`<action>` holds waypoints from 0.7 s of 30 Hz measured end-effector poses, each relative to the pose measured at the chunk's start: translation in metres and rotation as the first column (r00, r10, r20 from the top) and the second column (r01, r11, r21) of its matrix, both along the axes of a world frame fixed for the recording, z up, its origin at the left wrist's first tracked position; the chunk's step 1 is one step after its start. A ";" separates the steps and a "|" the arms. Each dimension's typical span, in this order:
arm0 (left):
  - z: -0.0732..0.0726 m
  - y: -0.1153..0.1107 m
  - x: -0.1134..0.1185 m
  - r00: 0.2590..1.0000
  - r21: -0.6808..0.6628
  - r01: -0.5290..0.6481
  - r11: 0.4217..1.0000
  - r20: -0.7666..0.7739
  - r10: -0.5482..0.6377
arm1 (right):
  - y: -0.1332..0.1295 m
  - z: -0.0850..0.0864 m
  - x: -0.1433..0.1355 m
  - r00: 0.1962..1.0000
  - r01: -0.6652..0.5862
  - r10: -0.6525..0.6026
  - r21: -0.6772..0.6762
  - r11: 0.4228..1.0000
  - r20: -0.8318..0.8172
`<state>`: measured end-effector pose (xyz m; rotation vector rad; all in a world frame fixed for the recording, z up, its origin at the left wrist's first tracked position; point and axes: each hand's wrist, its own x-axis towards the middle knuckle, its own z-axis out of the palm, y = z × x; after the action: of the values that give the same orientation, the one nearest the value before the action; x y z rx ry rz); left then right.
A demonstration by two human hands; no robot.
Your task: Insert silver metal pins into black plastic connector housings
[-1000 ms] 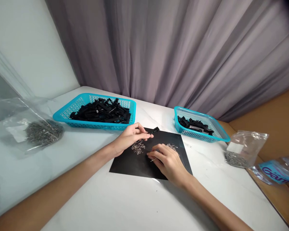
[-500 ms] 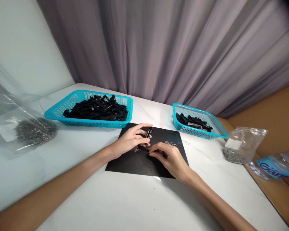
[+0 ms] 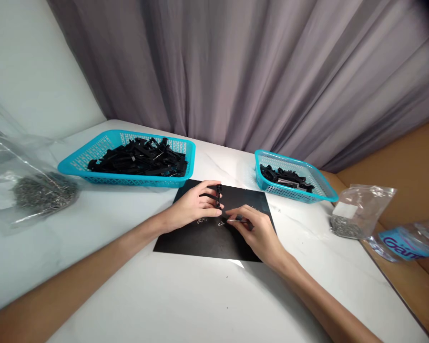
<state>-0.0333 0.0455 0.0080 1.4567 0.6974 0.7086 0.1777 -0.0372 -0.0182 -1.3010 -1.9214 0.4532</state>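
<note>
My left hand [image 3: 193, 204] grips a small black plastic part [image 3: 219, 196] between thumb and fingers, above the black mat [image 3: 207, 243]. To its right, my right hand [image 3: 253, 226] is closed around a thin silver tool [image 3: 240, 220]; a dark section shows by the palm, and its exact kind is unclear. The fingertips of the two hands are close but apart. A small bent metal piece [image 3: 220, 224] lies on the mat between them. More small metal pieces [image 3: 201, 220] lie in a pile beneath my left hand.
A large blue basket [image 3: 146, 181] of black plastic parts stands at the back left. A smaller blue basket [image 3: 289, 193] with similar parts is at the back right. Clear bags of metal pieces lie left [image 3: 45, 193] and right [image 3: 346, 226], beside a water bottle [image 3: 403, 243].
The black part in my left hand has turned to show a different side. My right hand has shifted slightly right, and a bent metal piece now shows on the mat. The view has moved slightly.
</note>
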 end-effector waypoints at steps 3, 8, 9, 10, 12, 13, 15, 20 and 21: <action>-0.004 0.001 -0.001 0.998 0.112 -0.003 0.994 -0.056 0.009 | -0.002 0.002 0.004 0.994 -0.027 0.028 -0.009 1.000 0.103; -0.008 -0.001 -0.002 0.976 0.446 -0.044 0.894 -0.173 0.135 | -0.009 0.003 0.006 0.937 -0.132 0.119 0.018 0.991 0.330; -0.008 -0.001 -0.002 0.970 0.495 -0.038 0.868 -0.192 0.152 | -0.010 0.002 0.005 0.934 -0.130 0.113 0.026 0.991 0.340; -0.008 -0.001 -0.002 0.963 0.530 -0.028 0.848 -0.211 0.164 | -0.009 0.000 0.004 0.938 -0.114 0.096 0.034 0.993 0.333; -0.008 -0.002 -0.001 0.958 0.576 -0.014 0.818 -0.227 0.177 | -0.007 -0.003 0.003 0.959 -0.060 0.040 0.064 0.996 0.281; -0.007 -0.002 -0.001 0.958 0.596 -0.009 0.803 -0.224 0.177 | -0.005 -0.004 0.003 0.971 -0.031 0.010 0.084 0.996 0.239; -0.006 -0.002 -0.001 0.958 0.627 -0.009 0.779 -0.217 0.186 | -0.003 -0.004 0.003 0.989 0.013 -0.029 0.108 0.994 0.143; -0.004 -0.005 0.000 0.941 0.634 0.014 0.773 -0.270 0.204 | -0.003 0.004 0.007 0.998 0.055 -0.051 0.124 0.991 -0.038; -0.005 -0.006 0.000 0.942 0.648 0.028 0.761 -0.272 0.197 | -0.004 0.006 0.008 0.998 0.048 -0.043 0.139 0.989 -0.040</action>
<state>-0.0331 0.0398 0.0033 2.2347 0.8188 0.8358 0.1853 -0.0412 -0.0124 -1.2347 -1.8540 0.3118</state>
